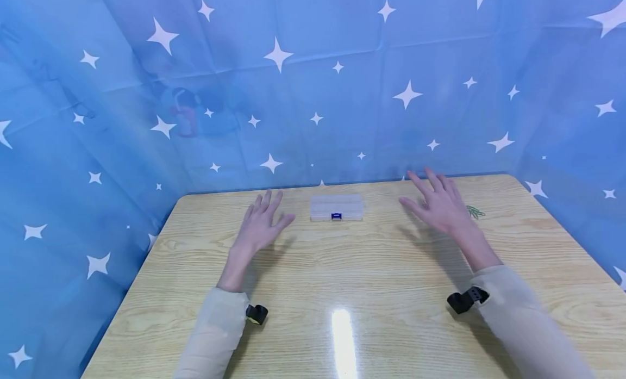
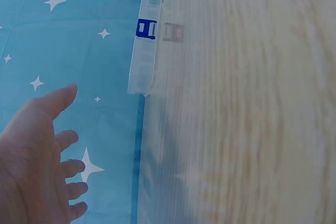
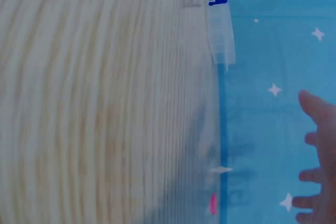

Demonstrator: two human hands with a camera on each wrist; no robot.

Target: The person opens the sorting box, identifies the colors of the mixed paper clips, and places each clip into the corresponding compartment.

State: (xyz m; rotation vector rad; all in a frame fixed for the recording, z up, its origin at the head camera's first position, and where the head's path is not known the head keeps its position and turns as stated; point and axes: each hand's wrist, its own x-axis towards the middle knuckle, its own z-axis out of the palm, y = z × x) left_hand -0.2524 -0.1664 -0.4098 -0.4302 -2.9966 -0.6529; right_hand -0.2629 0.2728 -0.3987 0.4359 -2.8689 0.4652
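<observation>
Hovering, fingers spread: left hand [image 1: 259,222] and right hand [image 1: 438,203] flank clear rectangular plastic box [image 1: 337,207] | far table [image 1: 391,292] edge | blue latch [image 1: 336,216] shut, box untouched

bright, even overhead light | glare streak on table [image 1: 344,341] bottom centre, head view | soft shadows under forearms | both wrist views motion-blurred | head-view edges bowed

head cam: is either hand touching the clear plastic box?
No. The left hand and right hand hover open on either side of the clear plastic box, each apart from it.
</observation>
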